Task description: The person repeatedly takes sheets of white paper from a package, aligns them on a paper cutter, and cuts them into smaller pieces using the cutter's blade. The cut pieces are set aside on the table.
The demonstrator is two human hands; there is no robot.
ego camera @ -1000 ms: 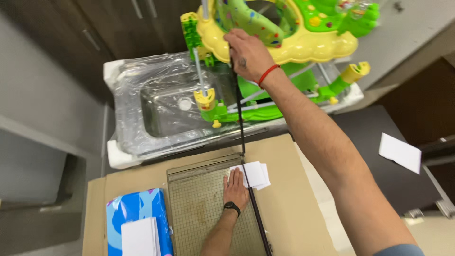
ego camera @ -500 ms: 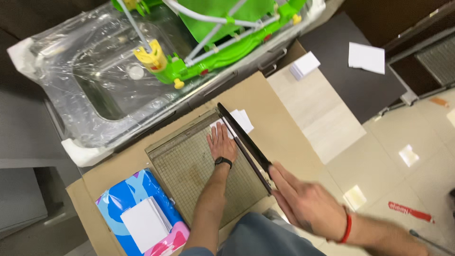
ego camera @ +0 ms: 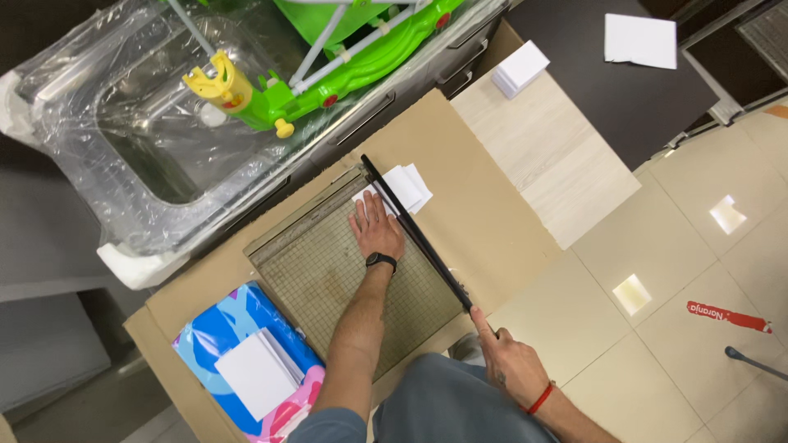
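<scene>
A paper cutter (ego camera: 328, 271) with a gridded board lies on a cardboard sheet (ego camera: 460, 172). My left hand (ego camera: 376, 230), with a black watch on the wrist, presses flat on the board over white paper. Cut white paper pieces (ego camera: 408, 187) lie just past the blade. The black blade arm (ego camera: 414, 234) is down along the board's right edge. My right hand (ego camera: 509, 361), with a red wristband, grips the arm's handle at the near end.
A steel sink wrapped in clear plastic (ego camera: 139, 139) stands behind the cutter, with a green and yellow toy frame (ego camera: 328, 66) on it. A blue and pink pack topped with a white paper stack (ego camera: 258, 373) lies at the near left. More white paper (ego camera: 519, 68) lies at the far right.
My right hand has swung the blade arm from upright down flat onto the board. My left hand stayed on the paper. The view tilted downward.
</scene>
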